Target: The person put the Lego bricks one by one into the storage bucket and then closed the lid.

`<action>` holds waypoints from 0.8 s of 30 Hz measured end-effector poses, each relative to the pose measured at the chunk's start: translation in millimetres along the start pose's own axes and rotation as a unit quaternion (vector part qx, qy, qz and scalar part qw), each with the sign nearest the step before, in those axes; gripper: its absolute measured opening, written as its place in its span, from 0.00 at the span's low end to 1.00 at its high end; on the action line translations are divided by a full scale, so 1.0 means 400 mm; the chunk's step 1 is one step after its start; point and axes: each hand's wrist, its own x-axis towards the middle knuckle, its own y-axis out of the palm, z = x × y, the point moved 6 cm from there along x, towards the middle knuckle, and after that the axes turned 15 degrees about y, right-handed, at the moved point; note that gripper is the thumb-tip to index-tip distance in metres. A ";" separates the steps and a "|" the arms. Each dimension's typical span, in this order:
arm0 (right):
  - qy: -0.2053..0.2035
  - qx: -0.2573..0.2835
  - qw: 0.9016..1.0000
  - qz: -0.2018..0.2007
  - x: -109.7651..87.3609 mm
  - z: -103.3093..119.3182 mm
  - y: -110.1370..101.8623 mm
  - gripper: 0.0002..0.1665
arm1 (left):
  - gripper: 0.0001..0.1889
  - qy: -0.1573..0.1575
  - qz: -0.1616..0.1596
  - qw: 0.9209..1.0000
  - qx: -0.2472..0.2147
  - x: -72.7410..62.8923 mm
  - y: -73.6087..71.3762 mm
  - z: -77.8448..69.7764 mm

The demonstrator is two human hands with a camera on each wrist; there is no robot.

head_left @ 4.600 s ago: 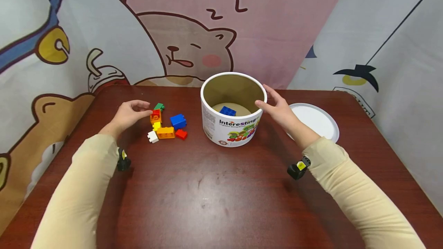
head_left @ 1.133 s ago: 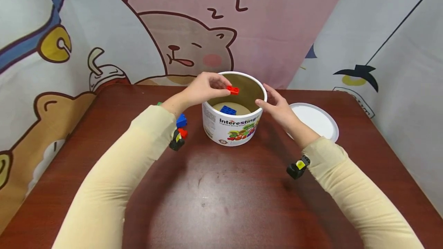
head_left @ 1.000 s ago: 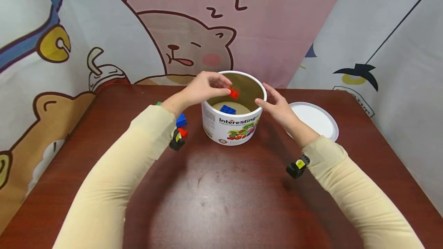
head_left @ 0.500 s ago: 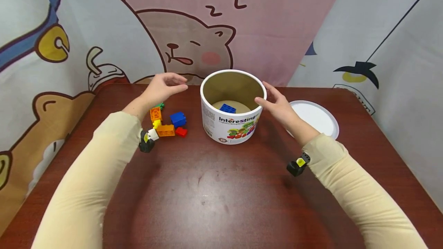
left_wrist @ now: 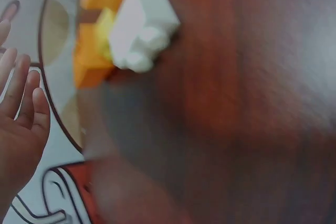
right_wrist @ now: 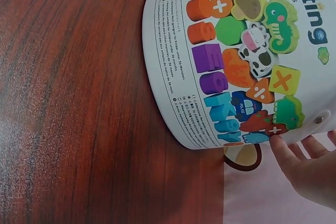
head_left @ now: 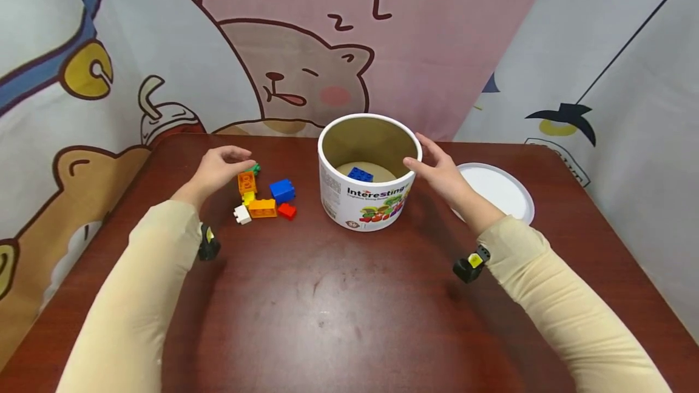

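Note:
My left hand (head_left: pixel 217 170) hovers over the far left of a small group of building bricks, loosely curved and holding nothing. Its fingertips are near a green brick (head_left: pixel 254 168) and an orange brick (head_left: pixel 247 182). Beside these lie a yellow brick (head_left: pixel 248 198), another orange brick (head_left: pixel 263 208), a white brick (left_wrist: pixel 139 32), a blue brick (head_left: pixel 282 191) and a red brick (head_left: pixel 287 211). My right hand (head_left: pixel 441 174) holds the right side of a white printed bucket (head_left: pixel 363 205), thumb and fingers spread around its rim. Inside, a blue brick (head_left: pixel 360 174) shows; the near floor is hidden.
A round white lid (head_left: pixel 498 193) lies on the dark red-brown table (head_left: pixel 327 308), right of the bucket and partly behind my right forearm. A cartoon-printed curtain (head_left: pixel 437 47) hangs behind the table.
My left hand carried a red brick from the group over the bucket and let it go; that brick is now out of sight. The hand has swung back left. My right hand stays put.

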 end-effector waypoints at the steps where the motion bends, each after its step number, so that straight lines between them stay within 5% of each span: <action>1: -0.001 0.001 1.000 0.000 0.000 0.000 0.000 0.41 | 0.26 -0.006 0.000 1.000 0.001 -0.005 0.001 0.012; 12: 0.006 0.004 1.000 0.002 0.003 0.001 0.000 0.41 | 0.33 -0.082 0.015 0.995 0.050 -0.038 0.031 0.079; 24: 0.005 -0.001 1.000 -0.002 0.001 0.004 -0.001 0.41 | 0.34 -0.090 0.038 0.995 0.031 -0.038 0.047 0.080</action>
